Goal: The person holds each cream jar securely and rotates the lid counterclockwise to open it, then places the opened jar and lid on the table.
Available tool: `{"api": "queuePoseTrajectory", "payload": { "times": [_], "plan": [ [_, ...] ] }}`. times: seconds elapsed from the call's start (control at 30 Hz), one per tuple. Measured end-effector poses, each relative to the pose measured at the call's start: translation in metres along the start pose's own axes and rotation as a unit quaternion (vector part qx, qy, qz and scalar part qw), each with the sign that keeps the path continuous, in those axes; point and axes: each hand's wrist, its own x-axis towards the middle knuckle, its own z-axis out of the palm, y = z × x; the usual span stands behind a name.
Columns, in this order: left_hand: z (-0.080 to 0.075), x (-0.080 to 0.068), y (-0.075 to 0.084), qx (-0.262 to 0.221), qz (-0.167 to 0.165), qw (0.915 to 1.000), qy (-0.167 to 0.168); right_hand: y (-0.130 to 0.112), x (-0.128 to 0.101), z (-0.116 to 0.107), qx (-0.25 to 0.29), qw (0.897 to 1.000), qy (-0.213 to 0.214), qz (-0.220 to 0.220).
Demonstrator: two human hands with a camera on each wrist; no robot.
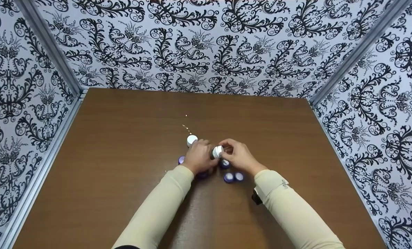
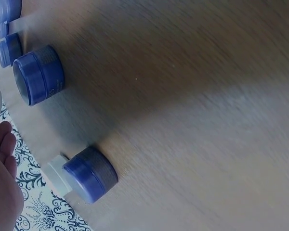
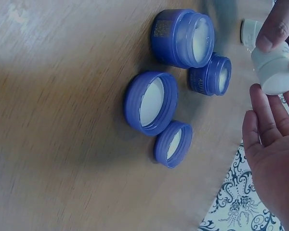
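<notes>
I have the white jar (image 1: 217, 152) just right of the middle of the head view, raised between both hands above the bench (image 1: 123, 138). The fingers of the right hand (image 1: 240, 156) are curled round one end; those of the left hand (image 1: 199, 156) grip the other, its thumb pressing the side in the right wrist view. A seam runs round the jar, so I take its cap to be on, though I can't tell whether it is loose.

As for progress, I count two purple containers opened: a large purple jar (image 3: 171, 38) at upper centre of the right wrist view and a small purple jar (image 3: 201, 79) just beside it, both mouths bare and pale inside. Their likely covers, a large lid (image 3: 151, 103) and a small lid (image 3: 174, 144), lie hollow side up near the middle of that view, touching or nearly so.

What I judge not yet done: the jar in hand, plus a second white jar (image 1: 192, 139) left of centre in the head view. Close by it, low in the left wrist view, is another purple jar (image 2: 92, 173); it looks capped, but I can't be certain from this angle.
</notes>
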Motion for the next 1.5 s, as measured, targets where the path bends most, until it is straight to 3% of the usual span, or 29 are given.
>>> {"api": "queuePoseTrajectory", "payload": {
  "times": [0.7, 0.93, 1.2, 1.5],
  "plan": [
    [0.001, 0.0011, -0.0014, 0.003, 0.008, 0.9999, 0.01, 0.0012, 0.0002, -0.0008, 0.013, 1.0, -0.005, 0.0],
    [0.0019, -0.0006, -0.0012, 0.001, 0.024, 0.9989, 0.041, -0.0003, 0.0013, 0.0002, 0.0, 1.0, 0.001, -0.002],
    [0.0043, 0.0002, -0.0016, 0.0, 0.026, 0.9983, 0.053, -0.0009, 0.0014, 0.0012, 0.003, 1.0, 0.013, -0.007],
    [0.0037, 0.0009, -0.0027, -0.003, 0.023, 0.9988, 0.043, 0.0025, 0.0017, 0.0018, 0.012, 1.0, 0.01, -0.012]
  ]
}}
